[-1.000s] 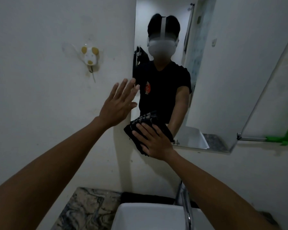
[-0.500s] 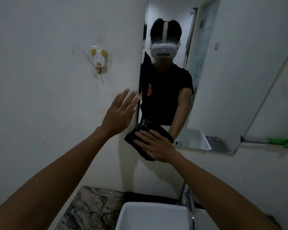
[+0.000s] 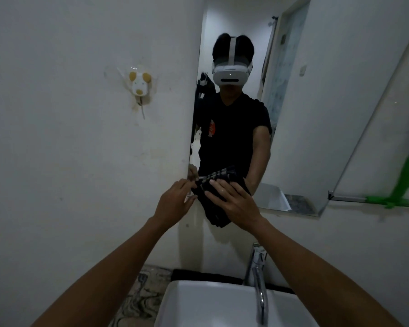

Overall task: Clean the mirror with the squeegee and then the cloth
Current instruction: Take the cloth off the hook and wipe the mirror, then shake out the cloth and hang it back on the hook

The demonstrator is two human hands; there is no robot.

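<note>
Now our left hand drops from where it was spread flat and high beside the mirror's edge half a second ago, and it comes in to meet the dark checked cloth, thumb and fingertips closing in a pinch at the cloth's left corner. Our right hand stays where it was, fingers fanned and pressed flat over the cloth, pinning it against the lower left corner of the mirror, with the cloth's tail hanging over the wall below the glass. We read this as a regrip or a refold, so the wipe pauses for a beat. We are in the cloth stage; the green squeegee rests well apart on the glass shelf to the right. Most of the glass above looks unwiped yet.
</note>
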